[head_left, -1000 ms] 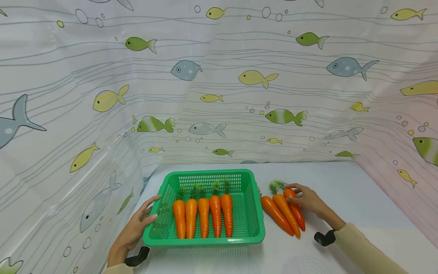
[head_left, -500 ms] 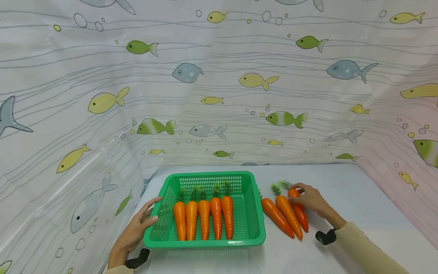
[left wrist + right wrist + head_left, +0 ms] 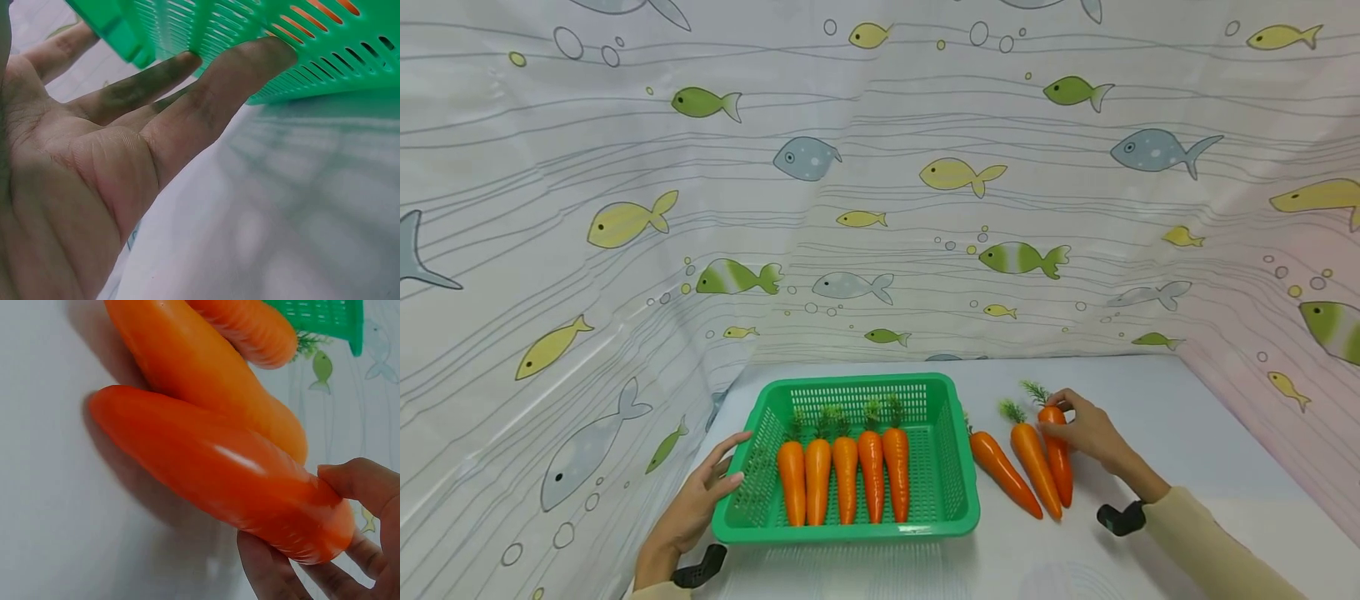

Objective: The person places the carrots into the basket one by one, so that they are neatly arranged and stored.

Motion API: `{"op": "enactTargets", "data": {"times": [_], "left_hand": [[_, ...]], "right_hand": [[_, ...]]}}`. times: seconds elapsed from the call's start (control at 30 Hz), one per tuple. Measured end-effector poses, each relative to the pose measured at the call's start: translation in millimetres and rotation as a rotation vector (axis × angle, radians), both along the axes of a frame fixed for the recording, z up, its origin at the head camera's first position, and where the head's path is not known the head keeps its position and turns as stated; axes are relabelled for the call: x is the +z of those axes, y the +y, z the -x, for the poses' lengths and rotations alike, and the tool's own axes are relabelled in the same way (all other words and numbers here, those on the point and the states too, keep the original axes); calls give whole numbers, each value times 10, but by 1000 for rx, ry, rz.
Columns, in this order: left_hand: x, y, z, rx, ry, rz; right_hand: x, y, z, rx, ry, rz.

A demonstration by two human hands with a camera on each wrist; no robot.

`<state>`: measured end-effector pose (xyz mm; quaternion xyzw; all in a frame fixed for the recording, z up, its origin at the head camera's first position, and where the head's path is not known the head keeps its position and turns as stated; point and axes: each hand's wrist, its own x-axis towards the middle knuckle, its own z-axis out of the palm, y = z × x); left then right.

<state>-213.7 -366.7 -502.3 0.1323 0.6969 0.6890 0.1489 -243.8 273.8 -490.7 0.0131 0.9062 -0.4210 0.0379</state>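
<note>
Right fingers [image 3: 357, 480] pinch one carrot [image 3: 219, 467] whose glossy skin could slip; left fingers [image 3: 134, 94], extended, might nudge the basket [image 3: 842, 533] (it looks light).

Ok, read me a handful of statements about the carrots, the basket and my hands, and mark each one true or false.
1. Five carrots lie in the green basket. True.
2. The right grip holds nothing. False: it holds the rightmost carrot.
3. The left grip is at the basket's left side. True.
4. A lid covers the basket. False: its top is open.
5. Three carrots are outside the basket, to its right in the head view. True.
</note>
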Motion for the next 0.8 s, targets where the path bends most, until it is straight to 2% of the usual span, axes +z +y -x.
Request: {"op": "enactTargets", "data": {"times": [0.3, 0.6, 0.8], "left_hand": [[6, 9, -3, 29, -2, 15], [-5, -21, 3, -55, 35, -37], [8, -4, -4, -13, -6, -23]], "right_hand": [[-25, -50, 37, -21, 39, 5], [68, -37, 21, -37, 39, 50], [156, -9, 5, -44, 22, 133]]}}
